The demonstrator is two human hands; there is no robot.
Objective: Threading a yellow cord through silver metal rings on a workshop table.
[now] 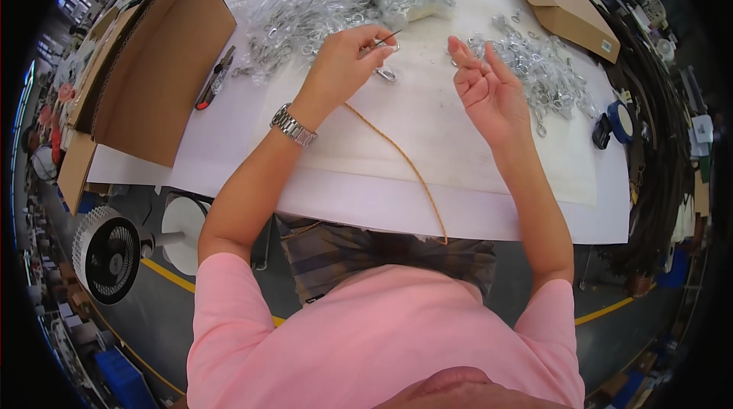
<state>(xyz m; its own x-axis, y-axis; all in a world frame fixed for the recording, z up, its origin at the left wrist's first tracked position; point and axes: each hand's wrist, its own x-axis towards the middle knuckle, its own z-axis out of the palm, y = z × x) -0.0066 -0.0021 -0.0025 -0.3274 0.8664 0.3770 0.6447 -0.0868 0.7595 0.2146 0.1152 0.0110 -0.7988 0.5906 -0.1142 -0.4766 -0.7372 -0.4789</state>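
Observation:
My left hand, with a metal-link watch at the wrist, is closed in a pinch above the table. A thin cord sticks out between its fingertips, its end dark. Below the fingertips shows a silver metal clasp; whether the cord passes through it I cannot tell. From under the left wrist, an orange-brown cord runs over the table and down past the front edge. My right hand is raised palm up, fingers partly bent and apart, with nothing clearly in it. Beside it lies a loose pile of silver metal clasps.
Clear plastic bags of metal clasps are heaped at the back. An open cardboard box stands at left, with a red-and-black utility knife beside it. A blue tape roll lies at right. Below left is a fan.

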